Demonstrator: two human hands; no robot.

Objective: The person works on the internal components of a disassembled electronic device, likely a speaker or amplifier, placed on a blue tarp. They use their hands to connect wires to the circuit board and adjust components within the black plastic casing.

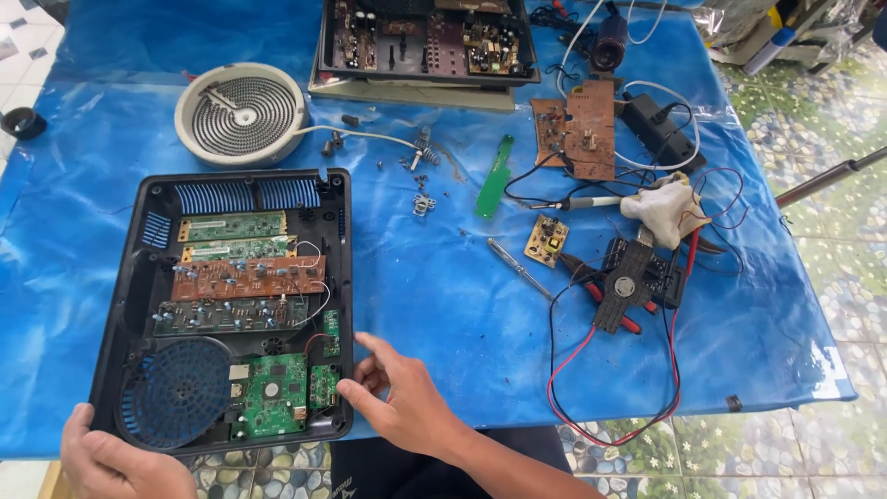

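Note:
A black plastic appliance base (129, 305) lies open on the blue table cover, holding green and brown circuit boards (248, 277) and a blue fan grille (176, 393). My left hand (111, 462) grips the base's near left corner. My right hand (402, 397) hovers open beside the base's near right corner, fingers spread, close to a small green board (330, 334); whether it touches the rim I cannot tell.
A round white heating coil (242, 113) sits behind the base. Loose screws and springs (420, 176), a green strip board (494, 176), a screwdriver (519, 268), pliers, a black fan (633, 282) with red and black wires, brown boards and another opened device (425, 42) lie to the right and back.

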